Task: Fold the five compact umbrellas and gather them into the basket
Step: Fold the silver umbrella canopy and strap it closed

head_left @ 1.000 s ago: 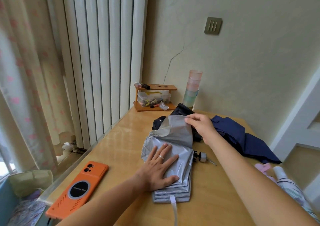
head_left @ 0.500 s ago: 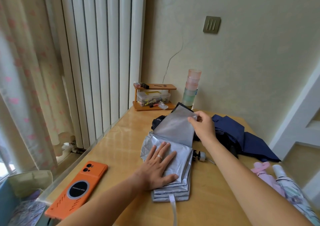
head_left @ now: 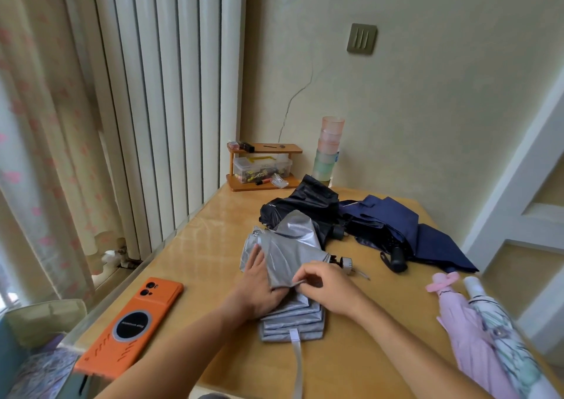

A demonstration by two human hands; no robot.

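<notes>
The silver umbrella (head_left: 293, 246) lay near the middle of the tabletop (head_left: 210, 246), its canopy pleated into a flat stack with the strap trailing toward 6 o'clock. The left hand (head_left: 259, 291) rested flat on the pleats, fingers straight and pressing down. The right hand (head_left: 329, 288) pinched the edge of a loose silver panel between thumb and curled fingers. At 12 o'clock from the silver umbrella sat a crumpled black umbrella (head_left: 305, 203), touching it, and at 2 o'clock a navy umbrella (head_left: 396, 224). A pink umbrella (head_left: 470, 331) and a white umbrella (head_left: 503, 337) lay side by side at 4 o'clock. An orange phone (head_left: 131, 325) lay at 8 o'clock.
</notes>
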